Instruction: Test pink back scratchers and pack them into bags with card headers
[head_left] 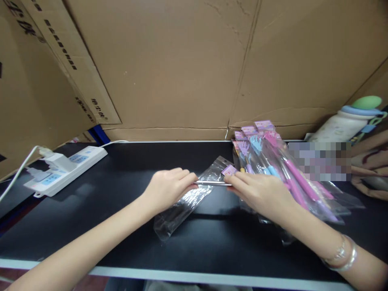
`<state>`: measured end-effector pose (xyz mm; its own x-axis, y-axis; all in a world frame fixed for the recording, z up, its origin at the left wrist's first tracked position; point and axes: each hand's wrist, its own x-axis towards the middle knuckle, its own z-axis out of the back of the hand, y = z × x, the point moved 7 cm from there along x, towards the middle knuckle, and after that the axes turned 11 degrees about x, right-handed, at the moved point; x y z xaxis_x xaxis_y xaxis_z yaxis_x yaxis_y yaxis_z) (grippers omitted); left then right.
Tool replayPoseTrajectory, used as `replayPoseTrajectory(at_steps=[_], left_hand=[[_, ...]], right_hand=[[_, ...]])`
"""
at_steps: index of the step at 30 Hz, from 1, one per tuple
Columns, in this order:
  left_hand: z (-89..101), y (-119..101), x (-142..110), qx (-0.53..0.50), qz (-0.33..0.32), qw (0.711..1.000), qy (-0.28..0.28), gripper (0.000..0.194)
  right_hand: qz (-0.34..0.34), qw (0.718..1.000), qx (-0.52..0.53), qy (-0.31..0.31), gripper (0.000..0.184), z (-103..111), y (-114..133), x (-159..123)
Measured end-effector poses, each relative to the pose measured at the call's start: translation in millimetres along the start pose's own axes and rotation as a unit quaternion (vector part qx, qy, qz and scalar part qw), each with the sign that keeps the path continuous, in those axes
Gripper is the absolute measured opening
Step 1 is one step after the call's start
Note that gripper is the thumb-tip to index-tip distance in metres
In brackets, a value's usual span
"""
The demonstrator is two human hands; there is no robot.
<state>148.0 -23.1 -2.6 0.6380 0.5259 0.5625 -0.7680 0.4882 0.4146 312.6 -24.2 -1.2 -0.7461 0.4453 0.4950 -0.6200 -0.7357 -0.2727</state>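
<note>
My left hand (169,188) and my right hand (262,192) are both closed around a thin metal rod (213,183), held level above the table. It matches the shafts of the packed back scratchers nearby, so it looks like a telescopic back scratcher; its two ends are hidden in my fists. Beneath it a clear plastic bag (182,208) lies slantwise on the table, looking flat. A small purple card (229,169) shows right by my right fingertips; whether they touch it I cannot tell. Beyond my right hand lies a pile of bagged back scratchers (303,182) in pink, blue and purple.
A black table (121,238) with a pale edge spans the view. On the left is a white power strip (69,165) with plugs and cables. Cardboard (169,68) walls the back. At the right are a white bottle (336,125) and another person's hand (371,161).
</note>
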Motion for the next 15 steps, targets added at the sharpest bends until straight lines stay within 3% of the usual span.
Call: replayPoseTrajectory(at_steps=[3, 6, 9, 15], left_hand=[[24.5, 22, 2, 0.137, -0.022, 0.983, -0.118, 0.021], [33.2, 54, -6, 0.227, -0.024, 0.961, -0.154, 0.022], [35.0, 91, -19, 0.288, 0.004, 0.946, -0.146, 0.029], [26.8, 150, -37, 0.327, 0.095, 0.94, -0.024, 0.033]], right_hand=[[0.017, 0.997, -0.053, -0.054, 0.018, 24, -22, -3], [0.024, 0.988, -0.114, -0.103, 0.016, 48, -52, -12], [0.01, 0.979, -0.159, -0.126, 0.025, 61, -84, -24], [-0.05, 0.973, -0.207, -0.091, 0.042, 59, -136, -41]])
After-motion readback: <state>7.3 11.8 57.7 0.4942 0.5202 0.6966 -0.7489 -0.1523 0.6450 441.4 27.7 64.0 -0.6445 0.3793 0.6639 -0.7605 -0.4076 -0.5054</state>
